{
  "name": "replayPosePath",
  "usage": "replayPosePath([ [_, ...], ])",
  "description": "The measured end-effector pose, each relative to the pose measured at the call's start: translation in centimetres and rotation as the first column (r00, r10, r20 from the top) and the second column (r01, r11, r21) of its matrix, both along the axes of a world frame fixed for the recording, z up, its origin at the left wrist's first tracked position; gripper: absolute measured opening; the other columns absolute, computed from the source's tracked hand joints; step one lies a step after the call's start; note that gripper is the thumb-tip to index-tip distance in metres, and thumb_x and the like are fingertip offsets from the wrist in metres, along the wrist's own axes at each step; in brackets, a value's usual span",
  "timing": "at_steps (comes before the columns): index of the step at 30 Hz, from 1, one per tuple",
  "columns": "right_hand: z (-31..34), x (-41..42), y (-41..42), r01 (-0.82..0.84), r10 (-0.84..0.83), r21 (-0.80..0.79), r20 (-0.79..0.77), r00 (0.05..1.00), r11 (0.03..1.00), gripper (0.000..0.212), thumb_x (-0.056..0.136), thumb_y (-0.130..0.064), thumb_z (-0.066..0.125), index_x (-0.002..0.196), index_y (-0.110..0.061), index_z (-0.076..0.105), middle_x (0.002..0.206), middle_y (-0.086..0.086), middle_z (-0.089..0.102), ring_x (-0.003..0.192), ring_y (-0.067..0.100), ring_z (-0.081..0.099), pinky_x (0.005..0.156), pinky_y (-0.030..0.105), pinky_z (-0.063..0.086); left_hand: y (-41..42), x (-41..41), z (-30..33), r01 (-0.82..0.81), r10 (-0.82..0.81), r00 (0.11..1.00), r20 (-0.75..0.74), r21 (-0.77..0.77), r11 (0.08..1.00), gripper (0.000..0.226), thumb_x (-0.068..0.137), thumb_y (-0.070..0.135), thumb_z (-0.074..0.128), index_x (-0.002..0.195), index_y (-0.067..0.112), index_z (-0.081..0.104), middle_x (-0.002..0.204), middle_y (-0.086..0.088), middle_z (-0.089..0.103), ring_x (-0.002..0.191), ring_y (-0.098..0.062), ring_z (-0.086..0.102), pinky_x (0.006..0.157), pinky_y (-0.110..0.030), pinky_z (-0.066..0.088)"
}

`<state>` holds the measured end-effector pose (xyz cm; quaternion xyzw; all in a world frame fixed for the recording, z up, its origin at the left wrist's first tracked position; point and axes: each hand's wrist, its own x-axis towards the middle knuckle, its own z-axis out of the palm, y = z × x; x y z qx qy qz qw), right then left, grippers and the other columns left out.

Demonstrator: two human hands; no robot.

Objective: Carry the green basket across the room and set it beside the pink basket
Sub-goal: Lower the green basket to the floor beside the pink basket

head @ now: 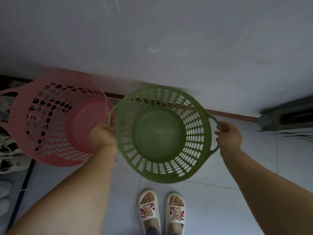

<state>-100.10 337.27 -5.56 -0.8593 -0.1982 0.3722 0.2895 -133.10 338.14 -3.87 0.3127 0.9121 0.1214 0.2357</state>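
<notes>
The green basket [194,158] is round, perforated and empty, seen from above in the middle of the view. My left hand [102,136] grips its left handle and my right hand [228,135] grips its right handle. The pink basket [55,146] stands directly to its left by the wall, its rim almost touching the green one near my left hand. Whether the green basket rests on the floor or hangs just above it cannot be told.
A grey wall [169,48] with a dark red skirting [233,114] runs behind both baskets. My feet in white slippers [162,212] stand on light floor tiles. Shoes [8,160] lie at the far left. A dark object [286,116] sits by the wall at right.
</notes>
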Motion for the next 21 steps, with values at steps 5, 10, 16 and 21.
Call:
replayPosePath([
  [5, 0.2, 0.2, 0.4, -0.055, 0.057, -0.035, 0.055, 0.997, 0.998, 0.039, 0.084, 0.008, 0.042, 0.107, -0.015, 0.063, 0.109, 0.007, 0.067, 0.098, 0.024, 0.064, 0.091, 0.049, 0.051, -0.4, 0.0, 0.1, -0.071, 0.071, 0.998, -0.001, 0.034, 0.997, 0.022, 0.086, 0.004, 0.056, 0.103, -0.006, 0.063, 0.106, -0.028, 0.067, 0.100, -0.040, 0.063, 0.076, -0.036, 0.046],
  [10, 0.3, 0.2, 0.0, -0.079, 0.082, -0.046, 0.079, 0.993, 0.996, 0.038, 0.084, 0.006, 0.044, 0.110, -0.015, 0.062, 0.112, 0.008, 0.066, 0.102, 0.026, 0.063, 0.092, 0.049, 0.051, -0.3, -0.2, 0.1, -0.040, 0.040, 0.999, 0.009, 0.021, 0.999, 0.031, 0.086, 0.005, 0.055, 0.116, -0.003, 0.060, 0.117, -0.028, 0.062, 0.105, -0.041, 0.060, 0.085, -0.039, 0.047],
  [16, 0.4, 0.0, -1.3, -0.036, 0.042, -0.048, 0.117, 0.992, 0.998, 0.041, 0.084, 0.009, 0.041, 0.111, -0.014, 0.060, 0.113, 0.009, 0.065, 0.101, 0.027, 0.063, 0.091, 0.048, 0.052, 0.1, -0.4, 0.2, -0.005, 0.008, 0.998, 0.057, -0.037, 0.999, 0.027, 0.088, 0.010, 0.053, 0.108, 0.002, 0.069, 0.110, -0.029, 0.066, 0.099, -0.042, 0.063, 0.080, -0.035, 0.048],
  [21, 0.5, 0.1, -1.0, -0.049, 0.056, -0.057, 0.126, 0.990, 0.997, 0.041, 0.084, 0.008, 0.040, 0.112, -0.015, 0.061, 0.114, 0.009, 0.065, 0.102, 0.026, 0.062, 0.091, 0.049, 0.051, -0.1, -1.0, 0.1, 0.013, -0.009, 0.997, 0.081, -0.048, 0.999, 0.026, 0.089, 0.013, 0.054, 0.108, 0.004, 0.069, 0.113, -0.027, 0.065, 0.101, -0.041, 0.063, 0.078, -0.033, 0.046],
])
